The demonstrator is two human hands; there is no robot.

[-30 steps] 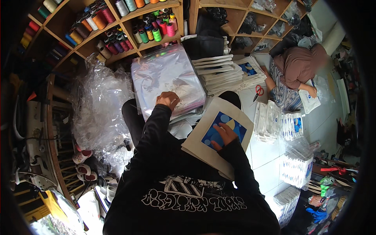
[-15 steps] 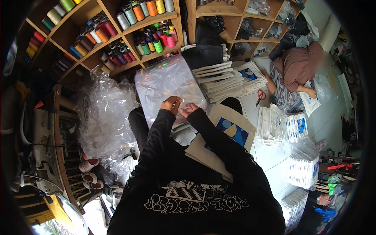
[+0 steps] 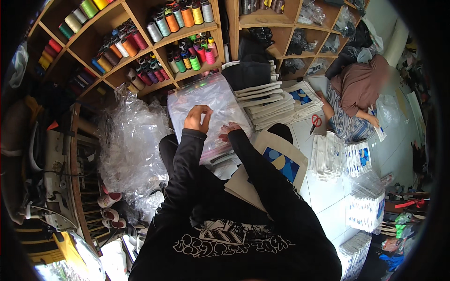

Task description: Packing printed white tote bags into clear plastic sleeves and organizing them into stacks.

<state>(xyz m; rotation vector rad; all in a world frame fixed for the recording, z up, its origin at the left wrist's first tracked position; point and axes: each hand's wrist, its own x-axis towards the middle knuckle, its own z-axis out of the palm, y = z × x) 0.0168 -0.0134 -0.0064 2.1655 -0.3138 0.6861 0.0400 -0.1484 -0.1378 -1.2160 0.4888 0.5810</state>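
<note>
A stack of clear plastic bags (image 3: 185, 96) lies in front of my knees. Over its middle my left hand (image 3: 197, 118) is raised, thumb and fingertips drawn together in a pinch on what looks like the top clear bag; the thin film is hard to make out. Beside it, to the right, my right hand (image 3: 229, 130) rests low against the plastic, fingers apart and partly blurred behind the film. A cream tote bag (image 3: 297, 152) with a blue geometric print lies across my right thigh, partly under my right forearm.
Crumpled clear plastic (image 3: 133, 150) is heaped at left. Folded cream bags (image 3: 267, 105) are piled beyond my right knee, near red-handled scissors (image 3: 316, 122). A co-worker (image 3: 358, 89) sits at right beside packed bundles (image 3: 363, 210). Shelves of thread spools (image 3: 183, 16) stand ahead.
My hands have moved apart: the left rose slightly and turned, while the right stayed low on the plastic. The whole view shifted a little. The co-worker's printed bag has tilted.
</note>
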